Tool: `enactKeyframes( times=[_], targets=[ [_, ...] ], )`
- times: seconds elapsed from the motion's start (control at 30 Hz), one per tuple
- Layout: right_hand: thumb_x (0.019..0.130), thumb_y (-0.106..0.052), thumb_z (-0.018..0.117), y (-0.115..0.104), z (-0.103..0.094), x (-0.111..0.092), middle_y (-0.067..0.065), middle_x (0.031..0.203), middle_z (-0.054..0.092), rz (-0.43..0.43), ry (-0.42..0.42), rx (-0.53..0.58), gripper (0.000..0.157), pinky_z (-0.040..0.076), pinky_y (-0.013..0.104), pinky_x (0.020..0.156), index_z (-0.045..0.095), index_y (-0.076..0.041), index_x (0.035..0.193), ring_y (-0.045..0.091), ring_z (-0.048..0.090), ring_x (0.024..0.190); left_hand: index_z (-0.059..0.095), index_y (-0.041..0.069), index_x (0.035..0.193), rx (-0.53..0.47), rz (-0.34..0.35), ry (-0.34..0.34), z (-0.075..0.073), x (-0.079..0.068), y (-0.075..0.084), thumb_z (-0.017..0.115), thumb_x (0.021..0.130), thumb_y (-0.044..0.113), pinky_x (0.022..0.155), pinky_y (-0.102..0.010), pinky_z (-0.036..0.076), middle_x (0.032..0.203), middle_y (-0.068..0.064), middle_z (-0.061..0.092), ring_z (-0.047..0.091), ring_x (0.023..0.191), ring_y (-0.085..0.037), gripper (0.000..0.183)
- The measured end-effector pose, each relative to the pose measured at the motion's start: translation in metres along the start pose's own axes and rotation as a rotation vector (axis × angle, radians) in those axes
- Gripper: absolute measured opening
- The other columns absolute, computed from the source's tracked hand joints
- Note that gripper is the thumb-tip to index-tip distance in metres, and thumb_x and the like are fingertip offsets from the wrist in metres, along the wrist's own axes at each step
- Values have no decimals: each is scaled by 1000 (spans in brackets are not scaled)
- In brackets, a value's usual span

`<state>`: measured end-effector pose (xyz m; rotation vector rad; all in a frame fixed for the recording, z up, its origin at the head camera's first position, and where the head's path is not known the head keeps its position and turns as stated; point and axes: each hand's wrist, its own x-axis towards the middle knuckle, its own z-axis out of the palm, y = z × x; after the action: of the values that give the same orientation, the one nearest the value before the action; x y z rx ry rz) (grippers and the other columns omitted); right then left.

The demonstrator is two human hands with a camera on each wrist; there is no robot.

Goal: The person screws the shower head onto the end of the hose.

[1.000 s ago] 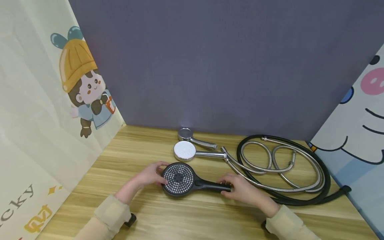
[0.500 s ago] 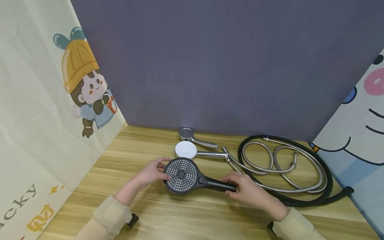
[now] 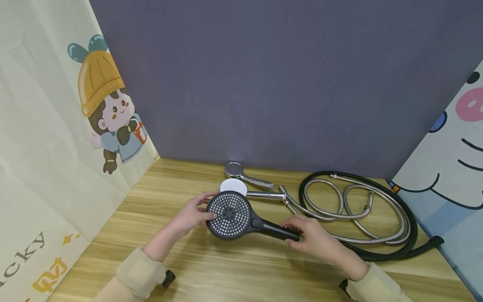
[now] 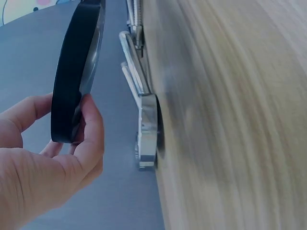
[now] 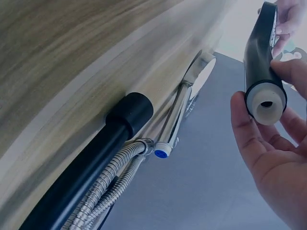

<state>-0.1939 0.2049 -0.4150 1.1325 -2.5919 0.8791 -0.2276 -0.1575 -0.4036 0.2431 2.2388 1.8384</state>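
A black shower head [image 3: 228, 214] with a round face of pale nozzles is held up off the table between both hands. My left hand [image 3: 191, 214] pinches the left rim of its disc, thumb on the nozzle face and fingers behind, as the left wrist view also shows. My right hand [image 3: 315, 235] grips the end of its handle. In the right wrist view the handle ends in a white threaded connector [image 5: 266, 109] with an open bore. Behind it lie a chrome shower head with a white face [image 3: 233, 185] and a smaller chrome shower head [image 3: 235, 169].
Coiled metal hoses [image 3: 341, 216] and a thick black hose [image 3: 415, 226] lie on the right side of the wooden table [image 3: 181, 268]. A grey panel [image 3: 264, 84] stands at the back, with printed sheets at left and right.
The black shower head has risen off the table and tilted its nozzle face more toward the head camera. Both hands moved with it, the right one shifting slightly to the right.
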Motion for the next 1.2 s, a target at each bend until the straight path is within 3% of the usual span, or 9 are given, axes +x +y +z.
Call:
enactKeyframes(
  times=[0.3, 0.5, 0.83, 1.2],
  targets=[
    [75, -14, 78, -2, 0, -3, -9, 97, 59, 18, 4, -30, 40, 50, 15, 54, 61, -18, 111, 0, 55, 78, 44, 9, 137, 9, 83, -2, -2, -4, 17, 69, 78, -4, 68, -41, 60, 122, -25, 46, 61, 86, -21, 66],
    [74, -15, 79, -3, 3, -1, -11, 95, 58, 8, 16, -42, 42, 49, 15, 55, 60, -17, 112, 1, 55, 78, 47, 6, 134, 11, 118, 43, -1, -6, 33, 68, 78, -5, 67, -38, 60, 121, -24, 50, 61, 86, -20, 61],
    [71, -8, 79, -8, 7, 5, -9, 92, 59, 60, -2, 24, 48, 54, 16, 59, 58, -17, 113, 4, 57, 78, 51, 11, 131, 160, 243, 72, -3, -5, 51, 68, 81, 2, 71, -32, 59, 123, -20, 53, 58, 96, -27, 53],
    [73, -10, 79, -13, 6, 9, -11, 88, 60, 156, -42, 91, 53, 55, 19, 58, 55, -21, 118, 4, 58, 77, 54, 10, 128, 238, 341, 51, -3, 3, 73, 68, 82, 1, 70, -31, 56, 118, -18, 59, 59, 91, -27, 49]
  ],
)
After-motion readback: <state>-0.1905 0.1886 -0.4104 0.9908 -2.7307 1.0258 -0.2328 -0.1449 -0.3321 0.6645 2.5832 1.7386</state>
